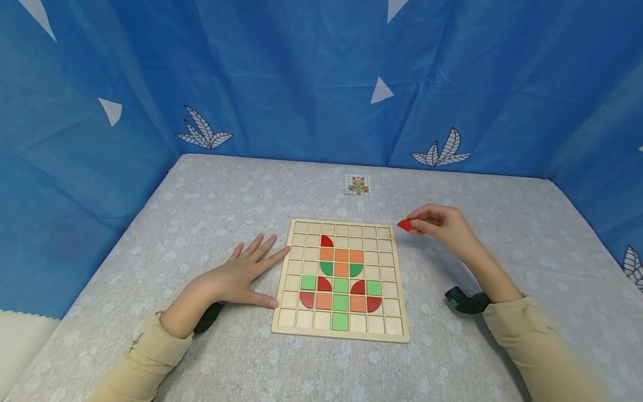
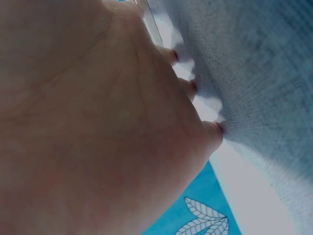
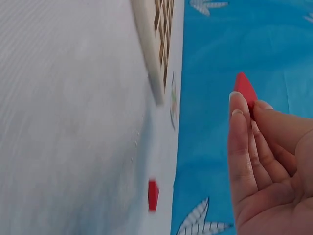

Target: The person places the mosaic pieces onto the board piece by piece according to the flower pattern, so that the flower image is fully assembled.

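Observation:
My right hand (image 1: 444,226) pinches a red quarter-circle piece (image 3: 246,89) between thumb and fingertips, raised just off the top right corner of the wooden grid board (image 1: 402,329). Spread flat on the cloth, my left hand (image 1: 236,279) lies along the board's left side, its thumb and index fingertips right at the frame. Orange squares (image 1: 341,255), light green squares (image 1: 340,303), dark green quarter circles (image 1: 356,269) and red quarter circles (image 1: 326,241) fill cells in the middle of the grid. Another red piece (image 3: 153,195) rests on the table in the right wrist view.
A small card (image 1: 357,185) printed with a coloured grid pattern lies behind the board. Pale patterned cloth (image 1: 241,195) covers the table, and a blue curtain (image 1: 301,84) hangs along its back and sides. Black straps (image 1: 467,301) show at both wrists.

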The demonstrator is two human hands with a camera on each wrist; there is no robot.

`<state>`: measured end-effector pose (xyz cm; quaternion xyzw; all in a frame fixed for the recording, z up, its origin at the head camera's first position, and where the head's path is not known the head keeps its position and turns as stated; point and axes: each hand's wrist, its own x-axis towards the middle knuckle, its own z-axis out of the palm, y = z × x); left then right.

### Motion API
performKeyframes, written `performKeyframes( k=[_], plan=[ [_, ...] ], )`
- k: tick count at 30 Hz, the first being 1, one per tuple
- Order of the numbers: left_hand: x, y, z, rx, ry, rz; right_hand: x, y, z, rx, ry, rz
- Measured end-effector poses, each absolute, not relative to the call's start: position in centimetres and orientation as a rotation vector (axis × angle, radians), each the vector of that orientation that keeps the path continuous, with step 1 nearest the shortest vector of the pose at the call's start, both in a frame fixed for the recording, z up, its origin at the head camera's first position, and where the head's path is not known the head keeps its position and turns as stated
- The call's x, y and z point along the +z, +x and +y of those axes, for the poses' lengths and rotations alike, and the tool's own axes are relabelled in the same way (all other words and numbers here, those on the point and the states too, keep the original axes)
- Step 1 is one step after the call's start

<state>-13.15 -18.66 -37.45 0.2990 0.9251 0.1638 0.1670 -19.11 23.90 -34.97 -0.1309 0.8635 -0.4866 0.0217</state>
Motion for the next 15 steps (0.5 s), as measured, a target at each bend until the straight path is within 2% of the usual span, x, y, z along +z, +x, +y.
performKeyframes(
  k=[8, 15],
  plan=[
    [-37.4, -13.1, -18.7, 0.468, 0.852, 2.634, -35.7, -20.3, 20.5, -1.612, -0.494, 2.563],
    [-37.5, -13.1, -18.7, 0.469, 0.854, 2.633, -36.4, -20.5, 17.4, -1.455, -0.522, 2.541]
  ],
)
